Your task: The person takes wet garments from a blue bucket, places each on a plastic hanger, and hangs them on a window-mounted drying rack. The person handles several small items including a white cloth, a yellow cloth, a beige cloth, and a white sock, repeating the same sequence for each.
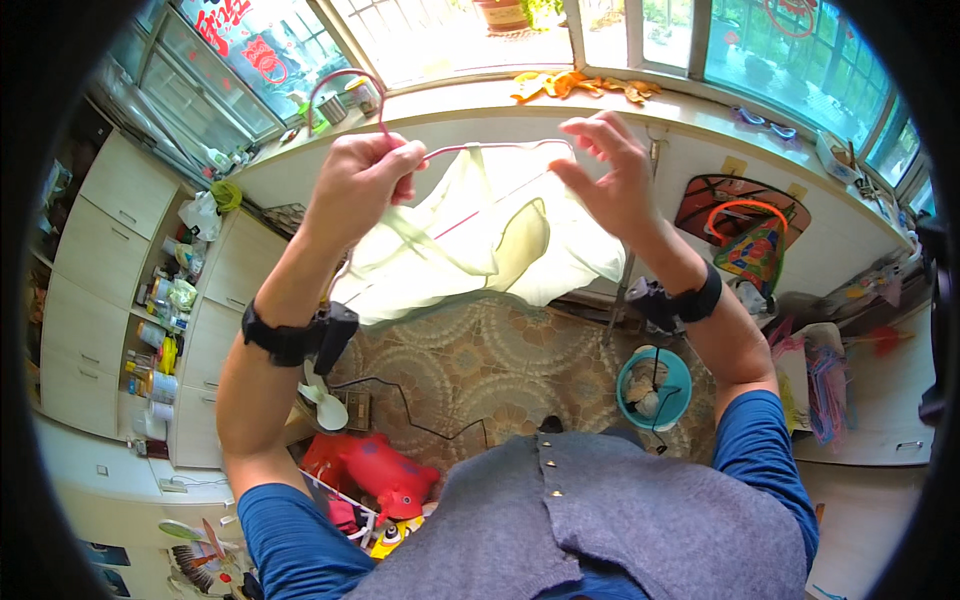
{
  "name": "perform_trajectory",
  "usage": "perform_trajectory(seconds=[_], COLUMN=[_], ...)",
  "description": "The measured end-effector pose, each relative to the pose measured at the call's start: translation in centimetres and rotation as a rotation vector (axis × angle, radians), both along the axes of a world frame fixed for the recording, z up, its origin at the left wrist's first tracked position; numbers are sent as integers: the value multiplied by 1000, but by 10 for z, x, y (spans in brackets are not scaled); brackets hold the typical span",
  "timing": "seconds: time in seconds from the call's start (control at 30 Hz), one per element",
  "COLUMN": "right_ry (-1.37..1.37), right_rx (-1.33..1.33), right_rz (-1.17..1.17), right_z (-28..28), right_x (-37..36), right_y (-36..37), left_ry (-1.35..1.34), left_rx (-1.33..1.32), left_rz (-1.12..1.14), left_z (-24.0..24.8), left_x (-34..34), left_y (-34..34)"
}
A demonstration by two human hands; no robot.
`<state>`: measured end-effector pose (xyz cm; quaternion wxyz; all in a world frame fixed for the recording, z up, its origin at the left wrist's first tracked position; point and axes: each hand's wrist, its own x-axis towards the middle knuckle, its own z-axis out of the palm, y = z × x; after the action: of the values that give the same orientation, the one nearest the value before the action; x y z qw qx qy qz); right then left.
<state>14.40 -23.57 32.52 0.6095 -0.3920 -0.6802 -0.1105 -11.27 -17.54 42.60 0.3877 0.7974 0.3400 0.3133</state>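
Note:
A dark pink clothes hanger (pixel 382 108) is up in front of me, its hook curving above my left hand (pixel 366 180). That hand is closed round the hanger near the base of the hook. From the hanger hangs a pale, whitish garment (pixel 575 245), lit by the window; its exact kind is hard to make out. My right hand (pixel 612 178) is raised by the hanger's right end, thumb and fingers apart. No thing shows in its grasp. Each wrist bears a black strap with a small device.
A windowsill (pixel 440 105) with an orange cloth (pixel 580 86) runs behind the garment. At right hang a small basketball hoop (pixel 750 215) and several hangers (pixel 826 385). A turquoise bucket (pixel 680 385) and a red toy animal (pixel 385 470) stand low down. Pale cabinets (pixel 95 270) line the left.

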Motion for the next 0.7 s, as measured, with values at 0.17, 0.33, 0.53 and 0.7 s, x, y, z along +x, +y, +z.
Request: perform_trajectory(seconds=[0.17, 0.33, 0.53, 0.7], right_ry=[-453, -556, -611, -602], right_rx=[35, 63, 170, 183], right_rz=[111, 121, 260, 370], right_z=[-2, -21, -43, -60], right_x=[-162, -224, -223, -205], right_y=[5, 37, 50, 56], left_ry=[153, 189, 195, 180], left_rx=[-120, -142, -182, -210], left_rz=[66, 129, 104, 97], left_z=[-3, -10, -15, -21], left_x=[-2, -27, -44, -47], left_y=[48, 78, 94, 118])
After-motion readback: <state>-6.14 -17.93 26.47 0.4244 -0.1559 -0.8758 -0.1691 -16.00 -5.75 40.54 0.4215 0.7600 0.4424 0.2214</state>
